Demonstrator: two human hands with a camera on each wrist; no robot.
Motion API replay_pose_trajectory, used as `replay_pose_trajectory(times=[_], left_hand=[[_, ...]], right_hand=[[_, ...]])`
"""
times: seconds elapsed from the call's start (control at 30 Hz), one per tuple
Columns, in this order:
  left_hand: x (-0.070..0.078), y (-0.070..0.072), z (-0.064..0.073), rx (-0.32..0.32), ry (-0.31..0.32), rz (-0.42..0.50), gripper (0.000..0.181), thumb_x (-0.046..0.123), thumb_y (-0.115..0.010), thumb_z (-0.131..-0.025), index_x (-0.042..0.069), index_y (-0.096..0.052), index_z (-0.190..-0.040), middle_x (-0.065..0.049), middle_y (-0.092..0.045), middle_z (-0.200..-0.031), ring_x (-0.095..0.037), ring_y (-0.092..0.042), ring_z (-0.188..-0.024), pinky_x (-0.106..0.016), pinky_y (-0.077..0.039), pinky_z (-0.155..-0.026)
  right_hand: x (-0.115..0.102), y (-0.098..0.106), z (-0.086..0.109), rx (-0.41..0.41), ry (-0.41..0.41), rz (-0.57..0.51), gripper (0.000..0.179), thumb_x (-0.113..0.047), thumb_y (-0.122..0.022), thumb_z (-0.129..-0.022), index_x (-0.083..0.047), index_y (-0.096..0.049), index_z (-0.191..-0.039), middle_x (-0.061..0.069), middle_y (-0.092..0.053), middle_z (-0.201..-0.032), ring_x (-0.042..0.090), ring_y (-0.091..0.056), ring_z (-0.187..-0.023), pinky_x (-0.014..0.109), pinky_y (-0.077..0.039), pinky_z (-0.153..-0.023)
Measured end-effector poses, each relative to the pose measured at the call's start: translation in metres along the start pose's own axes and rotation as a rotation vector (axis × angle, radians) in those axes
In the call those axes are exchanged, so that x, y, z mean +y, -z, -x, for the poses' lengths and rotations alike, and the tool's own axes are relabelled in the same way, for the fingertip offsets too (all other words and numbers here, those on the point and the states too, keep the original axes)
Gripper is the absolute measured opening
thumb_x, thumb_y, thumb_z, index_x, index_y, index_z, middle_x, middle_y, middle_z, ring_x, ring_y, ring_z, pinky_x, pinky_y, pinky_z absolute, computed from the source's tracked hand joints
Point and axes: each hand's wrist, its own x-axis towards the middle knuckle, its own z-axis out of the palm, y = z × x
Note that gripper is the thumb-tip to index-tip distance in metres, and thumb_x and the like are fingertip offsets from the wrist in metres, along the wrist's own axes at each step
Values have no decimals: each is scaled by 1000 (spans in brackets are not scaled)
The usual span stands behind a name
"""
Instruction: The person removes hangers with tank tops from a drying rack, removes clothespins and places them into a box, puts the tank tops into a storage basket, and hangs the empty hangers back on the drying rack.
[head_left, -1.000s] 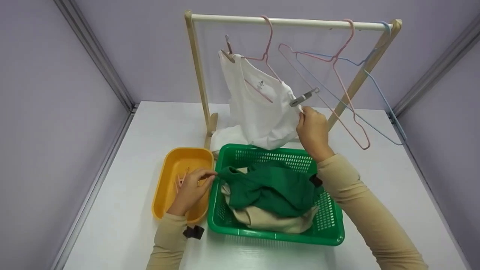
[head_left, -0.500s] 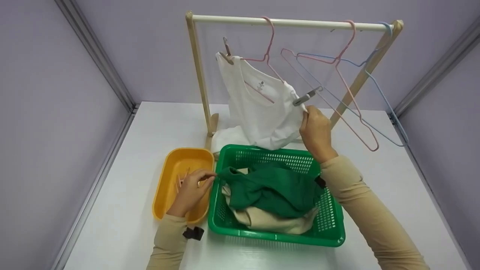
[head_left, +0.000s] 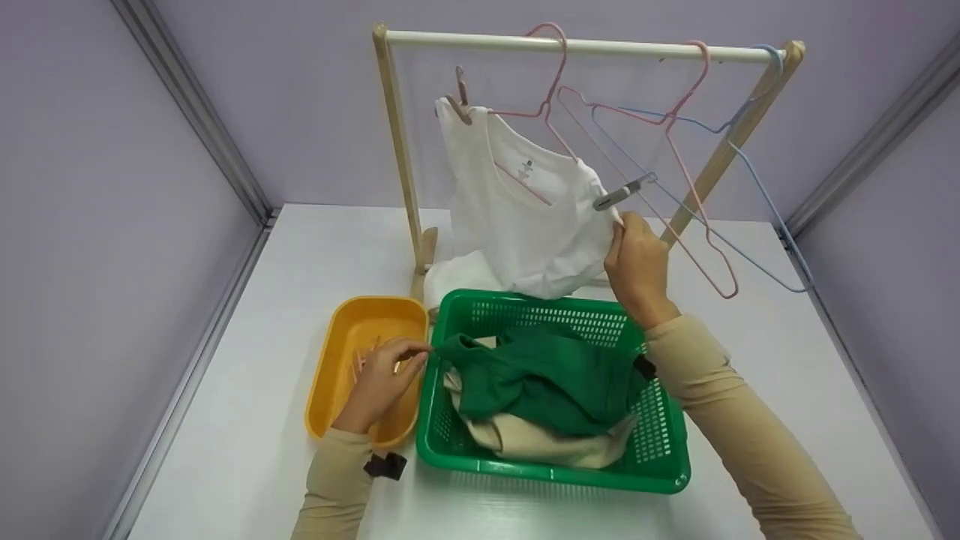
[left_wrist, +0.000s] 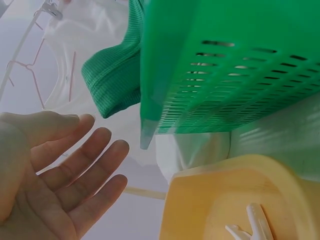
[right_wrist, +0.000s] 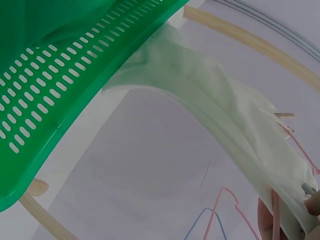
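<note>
A white top [head_left: 529, 232] hangs on a pink hanger [head_left: 555, 82] at the rack's left half. One brown clothespin [head_left: 461, 109] grips its left shoulder, and a grey clothespin [head_left: 624, 193] sits at the right one. My right hand [head_left: 640, 262] pinches the top's edge just below the grey clothespin; in the right wrist view only some fingers [right_wrist: 265, 220] show beside the cloth. My left hand [head_left: 381, 382] hovers over the yellow tray, fingertips beside the green basket's left rim. From the left wrist, its fingers [left_wrist: 102, 165] look relaxed and hold nothing.
The green basket [head_left: 551, 474] contains a green garment [head_left: 547, 375] over a beige one [head_left: 547, 444]. Pink clothespins lie in the yellow tray [head_left: 319, 382]. Another pink hanger [head_left: 686, 172] and a blue hanger [head_left: 765, 187] hang from the rack's rod [head_left: 622, 46] at right.
My right hand has drawn the top's shoulder slightly to the right, and the pink hanger's hook has shifted right along the rod. The left hand has stayed put.
</note>
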Motion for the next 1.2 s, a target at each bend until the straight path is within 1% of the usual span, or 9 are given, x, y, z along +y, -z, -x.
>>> replay_pose_trajectory(times=[0.1, 0.33, 0.5, 0.57, 0.73, 0.8, 0.93, 1.2], left_hand=[[-1, 0, -1, 5, 1, 3, 19, 19, -58, -96, 14, -69, -111, -4, -69, -115, -23, -62, -112, -48, -47, -106], [0, 0, -1, 4, -12, -1, 19, 18, -58, -96, 13, -68, -111, -5, -69, -115, -23, -62, -111, -47, -49, -104], [1, 1, -2, -4, 14, 6, 19, 19, -57, -97, 16, -68, -112, -3, -69, -116, -21, -62, -113, -46, -48, -106], [0, 1, -2, 0, 4, 9, 19, 19, -58, -96, 15, -69, -111, -3, -69, -115, -21, -62, -112, -46, -48, -106], [-1, 1, -1, 18, -56, 2, 18, 17, -58, -96, 12, -69, -110, -5, -69, -111, -22, -63, -107, -44, -51, -101], [-1, 1, 0, 18, -63, -2, 18, 18, -58, -96, 12, -69, -110, -5, -69, -111, -21, -63, -106, -43, -51, -100], [-1, 1, 0, 19, -67, -5, 18, 19, -58, -96, 12, -69, -109, -5, -70, -111, -21, -63, -107, -43, -51, -100], [1, 2, -1, 19, -47, -6, 19, 19, -58, -96, 12, -69, -111, -6, -70, -114, -23, -63, -110, -46, -50, -102]], right_hand=[[1, 1, -1, 10, -2, -8, 21, -7, -47, -98, 10, -58, -99, 28, -65, -86, 43, -63, -75, 53, -51, -66], [5, 0, 0, 57, 35, -28, 19, -5, -47, -97, 10, -58, -95, 28, -63, -82, 43, -62, -74, 54, -49, -65], [6, 0, 2, 77, 31, -45, 19, -5, -48, -97, 11, -58, -95, 29, -63, -81, 44, -62, -75, 55, -49, -66], [7, 1, 3, 82, 35, -52, 19, -4, -48, -98, 11, -58, -95, 29, -63, -82, 44, -63, -76, 55, -50, -67], [9, 1, 5, 102, 58, -56, 18, -4, -48, -98, 10, -58, -95, 29, -63, -82, 43, -63, -76, 54, -51, -67], [10, 2, 6, 113, 59, -62, 17, -4, -49, -97, 10, -58, -95, 28, -63, -82, 43, -62, -75, 55, -50, -67], [13, 3, 9, 126, 73, -80, 16, -4, -50, -97, 10, -59, -95, 28, -62, -82, 42, -61, -75, 54, -50, -67], [24, 6, 12, 142, 133, -107, 14, -1, -51, -96, 11, -59, -97, 28, -63, -85, 40, -62, -76, 51, -52, -68]])
